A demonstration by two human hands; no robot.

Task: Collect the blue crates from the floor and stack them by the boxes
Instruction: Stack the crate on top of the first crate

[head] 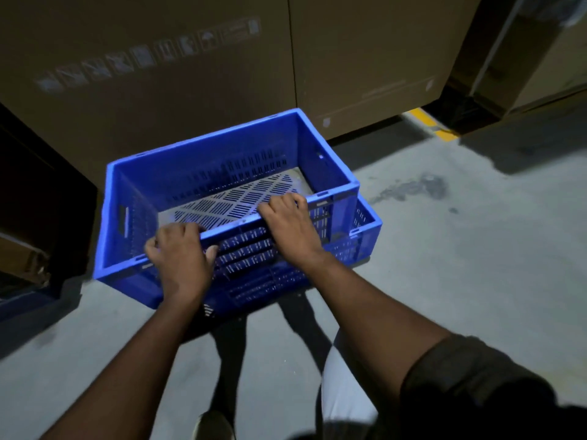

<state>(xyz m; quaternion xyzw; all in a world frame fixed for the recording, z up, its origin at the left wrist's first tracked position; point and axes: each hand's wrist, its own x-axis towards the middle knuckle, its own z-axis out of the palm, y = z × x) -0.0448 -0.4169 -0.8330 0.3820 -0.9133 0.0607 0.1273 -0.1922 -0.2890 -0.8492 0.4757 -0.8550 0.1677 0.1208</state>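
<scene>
Head view: blue crate (pixel 203 173) long axis left-right, tilted.

Upper crate (pixel 178 173) on lower crate (pixel 365 239), before boxes (pixel 190 74).

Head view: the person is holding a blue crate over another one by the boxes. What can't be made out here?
- Lower blue crate: mostly covered by the upper blue crate; whether they touch is unclear.
- Fingertips of left hand and right hand: curled over the near rim.
- Handling symbols on the cardboard box: blurred and dim.
- Left edge: dark, contents unreadable.
</scene>
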